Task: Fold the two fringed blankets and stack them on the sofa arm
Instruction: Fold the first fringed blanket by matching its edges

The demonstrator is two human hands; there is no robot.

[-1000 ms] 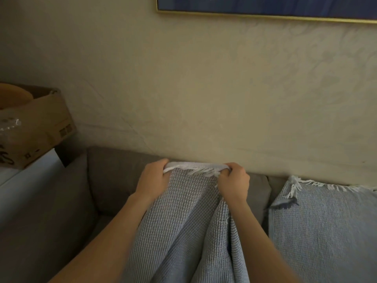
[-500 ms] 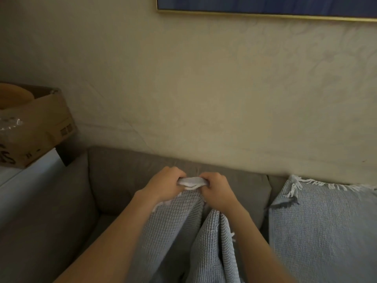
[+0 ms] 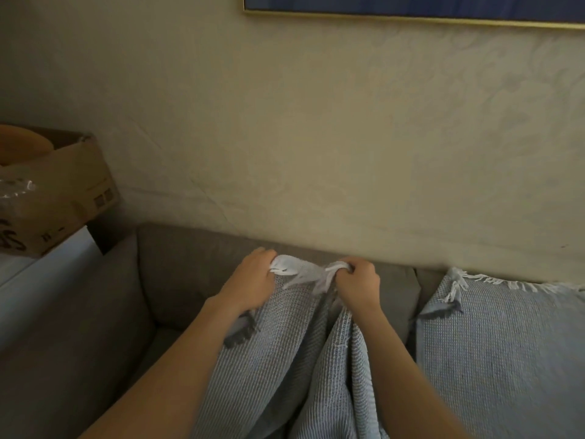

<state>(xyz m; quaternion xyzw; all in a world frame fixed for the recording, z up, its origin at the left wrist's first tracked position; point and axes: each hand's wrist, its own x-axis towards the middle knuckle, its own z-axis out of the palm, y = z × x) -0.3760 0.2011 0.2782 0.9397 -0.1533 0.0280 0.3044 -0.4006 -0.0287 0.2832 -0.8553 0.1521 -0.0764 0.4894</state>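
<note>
A light blue waffle-weave blanket with white fringe (image 3: 285,359) hangs in front of me over the grey sofa (image 3: 190,267). My left hand (image 3: 253,280) and my right hand (image 3: 359,283) each grip its fringed top edge, a short stretch of cloth between them. The blanket falls in two vertical folds below my hands. A second blue fringed blanket (image 3: 500,350) lies draped over the sofa back at the right. The sofa arm (image 3: 72,327) is at the left.
A cardboard box (image 3: 60,191) sits on a white surface (image 3: 38,274) beyond the sofa arm at the left. A cream wall rises behind the sofa, with a gold-framed blue picture (image 3: 411,7) at the top.
My hands came together half a second ago, then moved slightly apart again. The top edge of the blanket is bunched between them and sits lower than one second ago.
</note>
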